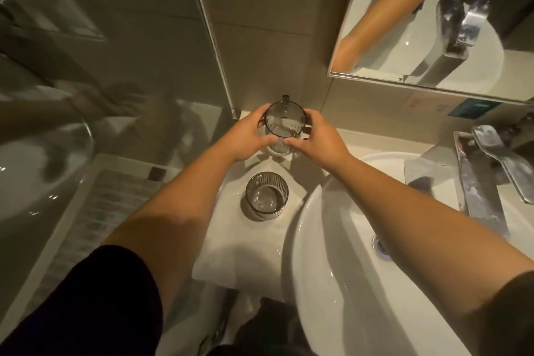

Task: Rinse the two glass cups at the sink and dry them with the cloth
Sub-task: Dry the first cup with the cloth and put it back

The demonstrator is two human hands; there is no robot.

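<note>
Head view shows both hands at the far end of the counter, closed around one glass cup (285, 124): the left hand (250, 138) wraps its left side and the right hand (315, 142) its right side, thumbs nearly meeting at the near wall. Whether it sits on the counter or is just lifted I cannot tell. A second, ribbed glass cup (267, 195) stands upright nearer the person, untouched, on a white cloth (239, 254) spread over the counter left of the sink (323, 263). The tap (479, 182) is at the far right of the basin, with no water visible. This looks like the very start: taking the first cup. Next it must travel right, over the basin and under the spout, with one hand freed for the lever. Count: two cups, one cloth, one sink, one tap.
</note>
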